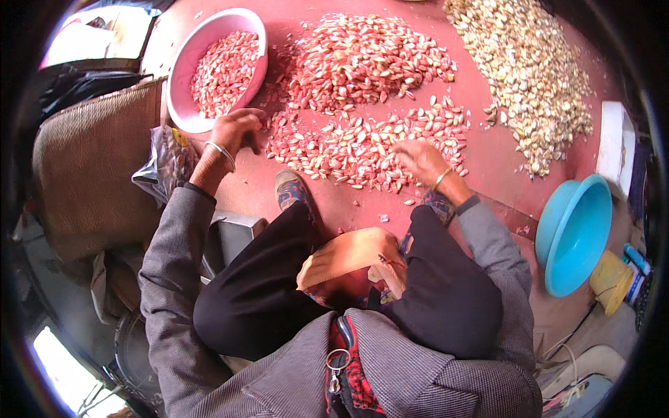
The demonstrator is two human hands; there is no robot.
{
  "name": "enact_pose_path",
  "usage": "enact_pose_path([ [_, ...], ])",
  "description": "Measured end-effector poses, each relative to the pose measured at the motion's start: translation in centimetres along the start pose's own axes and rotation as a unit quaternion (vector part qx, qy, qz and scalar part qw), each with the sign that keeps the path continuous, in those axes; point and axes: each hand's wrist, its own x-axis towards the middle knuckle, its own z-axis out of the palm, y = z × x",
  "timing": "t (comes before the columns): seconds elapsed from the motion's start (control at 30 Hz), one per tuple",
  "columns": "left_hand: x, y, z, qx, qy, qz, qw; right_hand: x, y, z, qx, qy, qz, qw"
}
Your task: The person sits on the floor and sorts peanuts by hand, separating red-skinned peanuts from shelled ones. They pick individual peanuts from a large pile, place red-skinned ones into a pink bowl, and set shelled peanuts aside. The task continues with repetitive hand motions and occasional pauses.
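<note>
Left hand [237, 130] grip curled at pink bowl [182, 83] rim; right hand [418, 159] spread on peanuts [348, 150].

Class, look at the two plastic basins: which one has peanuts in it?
The pink basin, at upper left by the left hand. It holds reddish peanuts, while the blue basin at right is tipped on its side, empty.

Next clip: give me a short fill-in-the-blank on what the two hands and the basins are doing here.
1. The left hand rests at the rim of the ____ basin.
2. The right hand reaches into the pinkish kernels spread on the ____ floor.
3. The blue basin, on the person's right, is tipped and looks ____.
4. Each wrist wears a ____.

Missing words: pink; red; empty; bangle
</note>
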Motion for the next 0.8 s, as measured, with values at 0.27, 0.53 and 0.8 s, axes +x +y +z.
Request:
enact_pose_path([
  [0.27,-4.9,0.1,13.6,0.479,-0.327,0.193,0.791,7.1,5.0,-2.7,-0.209,0.159,-0.003,0.965],
  [0.53,-4.6,-4.1,17.9,0.474,-0.398,0.163,0.768,4.7,7.3,-1.2,-0.178,0.195,0.008,0.964],
  [0.8,-4.3,-8.1,17.9,0.415,-0.385,0.079,0.821,6.7,7.4,-1.8,-0.192,0.230,-0.043,0.953],
])
